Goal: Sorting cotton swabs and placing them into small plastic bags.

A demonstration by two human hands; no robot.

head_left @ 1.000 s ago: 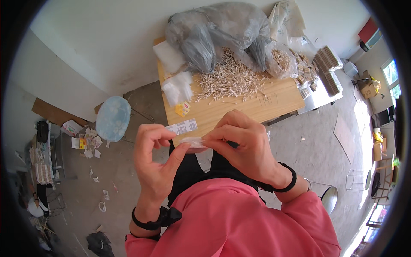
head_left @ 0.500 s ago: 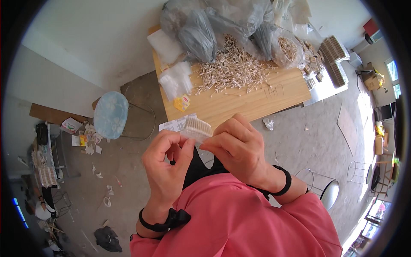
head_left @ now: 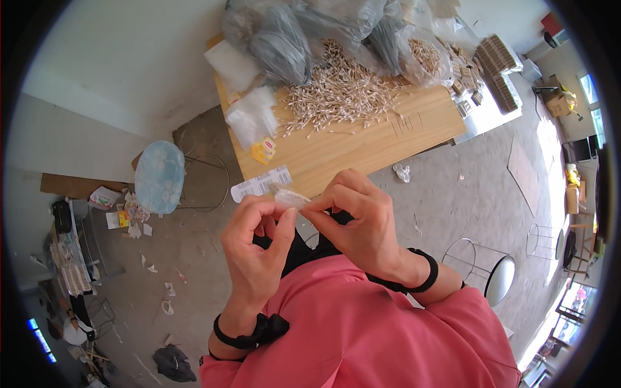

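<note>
Between my two hands is a small clear plastic bag (head_left: 291, 198) packed with a row of cotton swabs. The thumb and fingers of my left hand (head_left: 257, 242) pinch one end of it. My right hand (head_left: 361, 223) is closed with its fingertips on the other end. Just beyond the bag, a white printed label sheet (head_left: 264, 183) lies at the near left corner of the wooden table (head_left: 323, 161). Farther back on the table spreads a big heap of loose cotton swabs (head_left: 343, 97).
Grey plastic bags (head_left: 281, 45) crowd the table's back. Clear plastic bags (head_left: 252, 116) and a yellow packet (head_left: 263, 150) lie along its left side. Bundled packs (head_left: 498, 58) stand at the far right. A blue-covered stool (head_left: 160, 176) is on the left, a round stool (head_left: 500, 279) on the right.
The bag has tipped, so its swab rows now show less. My right fingers have shifted slightly at its end. More of the label sheet is visible.
</note>
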